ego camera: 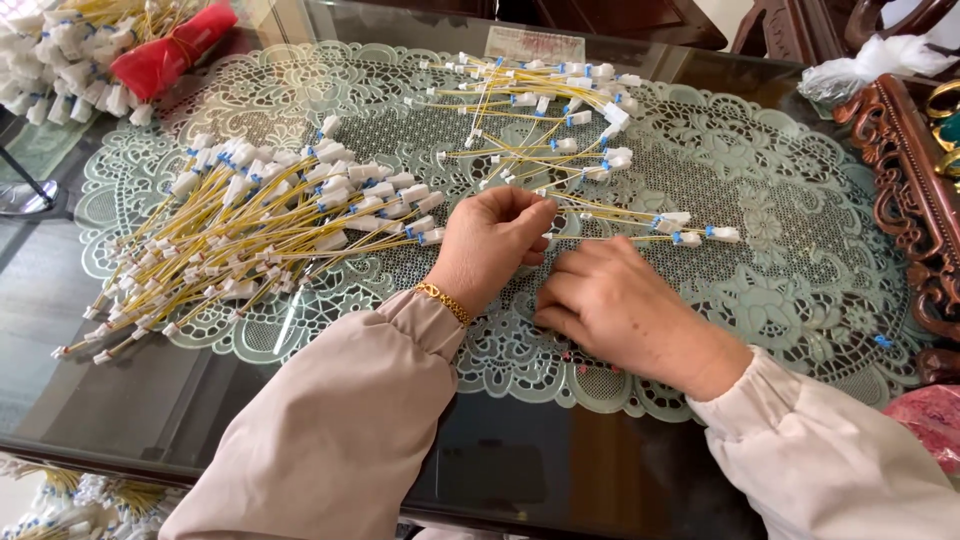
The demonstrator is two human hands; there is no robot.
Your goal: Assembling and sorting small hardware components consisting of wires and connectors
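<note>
My left hand (pixel 490 240) is curled with its fingers pinched on a thin yellow wire (pixel 610 237) that runs right to white and blue connectors (pixel 690 232). My right hand (pixel 615 305) rests knuckles-up just right of it, fingers bent on the same wire's near end. Both hands lie over a pale green lace mat (pixel 800 250). A neat pile of yellow wires with white plugs (pixel 250 225) lies left of my left hand. A looser scatter of the same wires (pixel 545 120) lies beyond both hands.
The mat sits on a dark glass tabletop (pixel 90 370). A bundle of wires tied with a red wrap (pixel 160 55) lies at the far left corner. Carved dark wooden furniture (pixel 915 190) stands along the right edge. More wire bundles (pixel 70 505) show below the table's near left edge.
</note>
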